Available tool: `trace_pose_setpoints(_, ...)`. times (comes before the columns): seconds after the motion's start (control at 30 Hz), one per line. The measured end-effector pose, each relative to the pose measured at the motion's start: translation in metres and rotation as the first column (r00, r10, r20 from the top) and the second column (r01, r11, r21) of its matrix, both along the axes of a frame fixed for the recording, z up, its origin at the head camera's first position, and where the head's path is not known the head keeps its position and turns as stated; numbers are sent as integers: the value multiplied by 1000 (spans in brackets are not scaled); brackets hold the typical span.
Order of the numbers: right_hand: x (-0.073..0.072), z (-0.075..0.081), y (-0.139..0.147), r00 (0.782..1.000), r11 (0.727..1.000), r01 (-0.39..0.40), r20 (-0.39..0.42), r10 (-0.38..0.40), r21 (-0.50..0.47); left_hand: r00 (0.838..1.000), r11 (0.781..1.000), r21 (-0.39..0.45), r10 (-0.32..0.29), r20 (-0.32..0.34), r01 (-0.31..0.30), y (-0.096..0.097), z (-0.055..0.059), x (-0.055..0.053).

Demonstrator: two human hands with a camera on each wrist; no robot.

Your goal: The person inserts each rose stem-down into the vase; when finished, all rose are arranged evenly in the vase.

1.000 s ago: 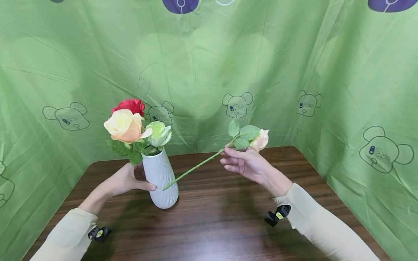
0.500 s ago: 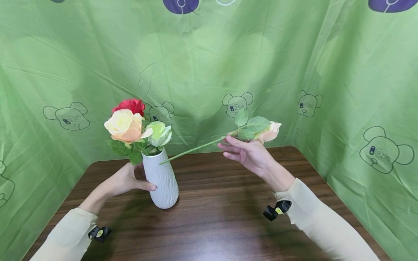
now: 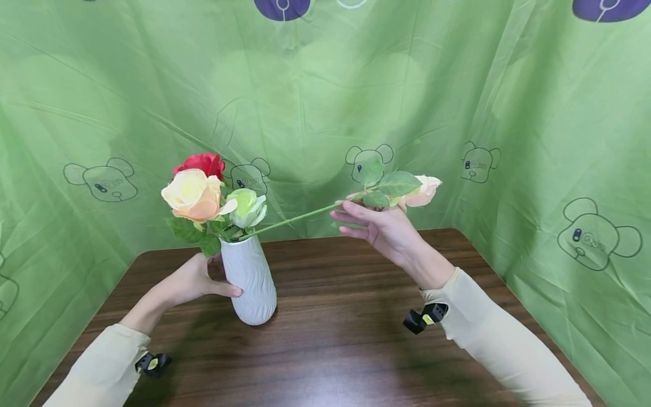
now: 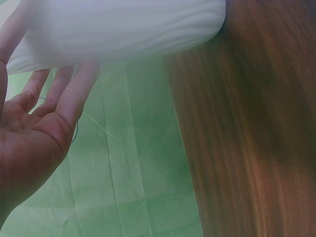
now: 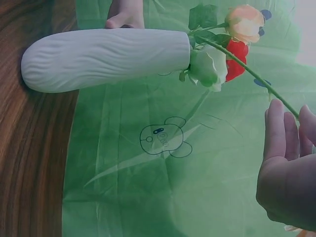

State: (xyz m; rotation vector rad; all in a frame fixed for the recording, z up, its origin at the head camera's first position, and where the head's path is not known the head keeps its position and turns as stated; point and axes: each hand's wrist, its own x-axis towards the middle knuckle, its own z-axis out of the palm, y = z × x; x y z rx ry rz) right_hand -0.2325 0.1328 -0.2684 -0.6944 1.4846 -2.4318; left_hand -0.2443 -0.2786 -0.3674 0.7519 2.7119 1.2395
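A white ridged vase stands on the table, tilted slightly, with my left hand gripping its left side, thumb across the front. In it are a red rose, a cream-peach rose and a pale green rose. My right hand pinches the stem of a pale pink rose near its leaves. That green stem slants down left, its lower end at the vase mouth; whether it is inside cannot be told. The left wrist view shows the fingers against the vase.
The brown wooden table has its far edge close to a green curtain printed with bear outlines. Black wrist cameras sit on both sleeves.
My right hand has risen with the pink rose, and the stem's lower end has moved up from the vase's side to its mouth. My left hand stays on the vase.
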Motion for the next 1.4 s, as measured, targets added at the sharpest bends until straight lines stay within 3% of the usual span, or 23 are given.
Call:
trace_pose_setpoints(0.57, -2, 11, -9, 999, 997, 31, -30, -29, 65, 1000, 1000, 7, -1, -20, 1, 0, 0, 0)
trace_pose_setpoints(1.1, -5, 17, -37, 992, 989, 45, -122, -27, 142, 999, 1000, 13, -8, -45, 9, 0, 1, 0)
trace_pose_setpoints(1.4, -6, 19, -46, 978, 952, 106, -204, -47, 288, 999, 998, 53, -37, -27, 38, 0, 0, -1)
